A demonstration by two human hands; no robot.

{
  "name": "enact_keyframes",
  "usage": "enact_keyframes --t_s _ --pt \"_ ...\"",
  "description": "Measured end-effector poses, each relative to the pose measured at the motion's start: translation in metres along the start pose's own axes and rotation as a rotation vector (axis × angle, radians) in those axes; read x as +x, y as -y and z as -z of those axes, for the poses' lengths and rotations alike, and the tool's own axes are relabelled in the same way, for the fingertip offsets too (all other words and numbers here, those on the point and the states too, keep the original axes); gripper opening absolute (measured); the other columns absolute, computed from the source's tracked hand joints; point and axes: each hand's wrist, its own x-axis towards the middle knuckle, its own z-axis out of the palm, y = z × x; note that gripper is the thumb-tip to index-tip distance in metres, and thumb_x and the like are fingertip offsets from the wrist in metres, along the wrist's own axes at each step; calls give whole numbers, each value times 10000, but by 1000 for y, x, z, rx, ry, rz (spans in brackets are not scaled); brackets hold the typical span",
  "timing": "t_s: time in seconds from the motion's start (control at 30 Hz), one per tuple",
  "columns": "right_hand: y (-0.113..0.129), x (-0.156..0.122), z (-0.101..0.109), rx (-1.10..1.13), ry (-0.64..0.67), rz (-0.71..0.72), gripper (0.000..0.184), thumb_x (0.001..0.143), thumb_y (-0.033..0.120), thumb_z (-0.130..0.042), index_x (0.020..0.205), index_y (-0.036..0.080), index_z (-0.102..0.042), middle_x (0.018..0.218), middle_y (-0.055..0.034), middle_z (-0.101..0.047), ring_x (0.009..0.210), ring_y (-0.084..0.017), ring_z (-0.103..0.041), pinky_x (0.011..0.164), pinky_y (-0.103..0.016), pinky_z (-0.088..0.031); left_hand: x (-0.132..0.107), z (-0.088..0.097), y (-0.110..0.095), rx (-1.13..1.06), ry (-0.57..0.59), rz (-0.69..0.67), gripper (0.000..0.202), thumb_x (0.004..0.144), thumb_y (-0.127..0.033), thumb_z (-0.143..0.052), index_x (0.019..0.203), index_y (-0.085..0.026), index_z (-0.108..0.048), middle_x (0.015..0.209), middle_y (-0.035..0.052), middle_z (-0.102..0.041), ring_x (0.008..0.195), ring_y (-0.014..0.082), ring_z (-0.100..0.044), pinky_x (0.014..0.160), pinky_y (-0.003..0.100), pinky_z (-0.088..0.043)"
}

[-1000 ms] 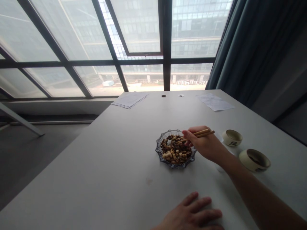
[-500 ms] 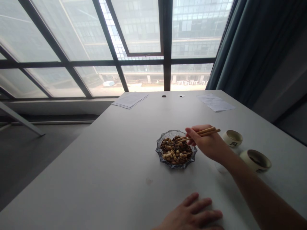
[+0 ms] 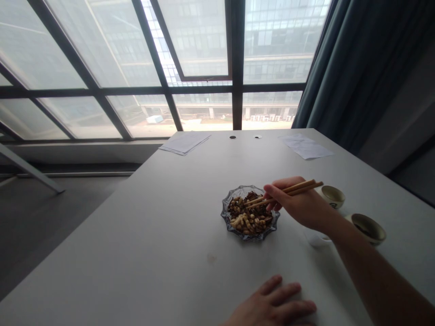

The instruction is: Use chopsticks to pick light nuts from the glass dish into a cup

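Note:
My right hand [image 3: 294, 201] grips a pair of wooden chopsticks [image 3: 301, 186], whose tips reach down into a scalloped glass dish [image 3: 225, 223]. A mix of peanuts [image 3: 245, 222] and dark brown seeds [image 3: 268, 221] fills the dish. Whether the tips pinch a piece is too small to tell. At the bottom of the view, my left hand [image 3: 272, 301] rests on the table with its fingers spread and holds nothing. Beyond my right wrist stands a small cream cup [image 3: 333, 195]. A second cup [image 3: 369, 228], with something dark inside, is partly behind my forearm.
A clear, shallow container [image 3: 316, 238] sits left of my forearm, partly covered by it. Paper sheets [image 3: 185, 142] lie at the table's far left and another sheet [image 3: 306, 146] at the far right. The white table [image 3: 152, 226] has its left edge toward the floor.
The chopsticks' tips have shifted slightly left and lower within the dish, and their back ends stick out further to the right. My left hand has stayed nearly in place.

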Motion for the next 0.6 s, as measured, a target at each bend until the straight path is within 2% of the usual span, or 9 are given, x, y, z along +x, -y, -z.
enact_keyframes --t_s 0.13,0.2,0.3,0.43,0.5,0.6 --pt "1 -2 -3 30 170 -24 412 970 515 -587 825 163 -744 718 -69 -742 662 -216 -714 568 -270 -537 0 -1 0 7 4 -4 397 1122 -430 -363 1493 -425 -504 1641 -124 -357 1551 193 -265 1247 376 -314" --pt "0 -1 -6 -5 147 -2 419 970 514 -587 786 165 -727 702 -61 -733 666 -214 -708 566 -263 -524 1 -1 -1 8 8 -2 396 1120 -432 -371 1494 -429 -499 1640 -124 -359 1541 195 -291 1242 382 -325" --pt "-1 1 -4 -73 40 33 443 969 518 -588 726 165 -700 676 -56 -715 659 -212 -700 563 -260 -511 1 -3 -2 6 11 -1 396 1117 -428 -382 1497 -427 -496 1640 -121 -361 1538 197 -303 1241 391 -334" --pt "1 -1 2 -49 -45 -10 443 967 532 -588 755 163 -710 687 -60 -717 622 -204 -702 542 -260 -518 -4 -4 -2 1 8 -2 404 1119 -429 -371 1505 -416 -489 1639 -123 -360 1555 193 -263 1242 386 -339" --pt "2 -3 2 -7 -50 -55 468 968 553 -575 742 161 -696 662 -59 -704 567 -193 -691 516 -259 -520 -5 -3 -2 -5 18 1 404 1119 -426 -370 1505 -414 -490 1639 -123 -359 1555 190 -263 1240 382 -345" --pt "0 -3 -5 31 27 -104 474 974 550 -561 727 163 -677 639 -56 -695 540 -194 -690 493 -258 -519 -1 -1 -1 -18 39 -7 396 1117 -421 -382 1494 -413 -503 1641 -115 -360 1547 192 -286 1229 379 -364"
